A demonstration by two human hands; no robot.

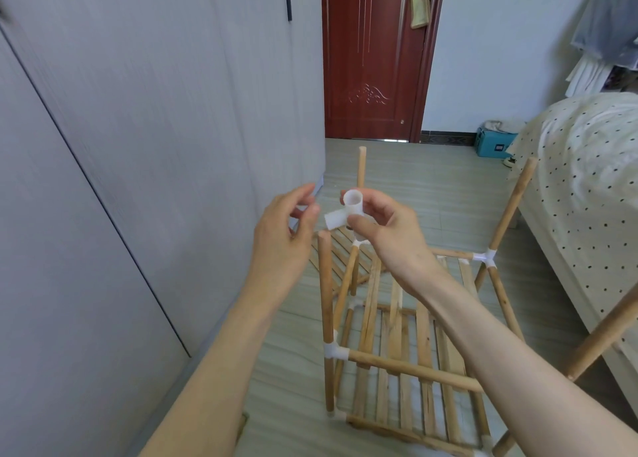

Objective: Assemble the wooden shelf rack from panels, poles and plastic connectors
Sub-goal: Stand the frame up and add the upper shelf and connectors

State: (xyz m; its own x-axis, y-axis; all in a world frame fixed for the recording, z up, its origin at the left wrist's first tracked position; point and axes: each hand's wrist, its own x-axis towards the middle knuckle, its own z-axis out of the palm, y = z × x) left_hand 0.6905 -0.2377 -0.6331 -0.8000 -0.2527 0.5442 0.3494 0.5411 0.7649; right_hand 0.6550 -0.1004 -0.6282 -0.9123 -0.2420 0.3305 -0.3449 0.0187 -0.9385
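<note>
My right hand (390,228) pinches a white plastic connector (347,209) with several round sockets, held up above the rack. Just left of it, my left hand (286,228) hovers with its fingers loosely curled; it seems to hold a small white piece, but blur hides it. Below stands the partly built wooden rack (407,367): slatted panels, horizontal poles and upright poles joined by white connectors (333,351). The near left upright pole (324,284) ends bare right under my hands. Other bare pole tops rise at the back (361,166) and at the right (518,194).
A grey wardrobe (138,145) fills the left side. A bed with a dotted cover (587,166) runs along the right, close to the rack. A dark red door (373,56) and a teal box (493,144) are at the far end of the wood-look floor.
</note>
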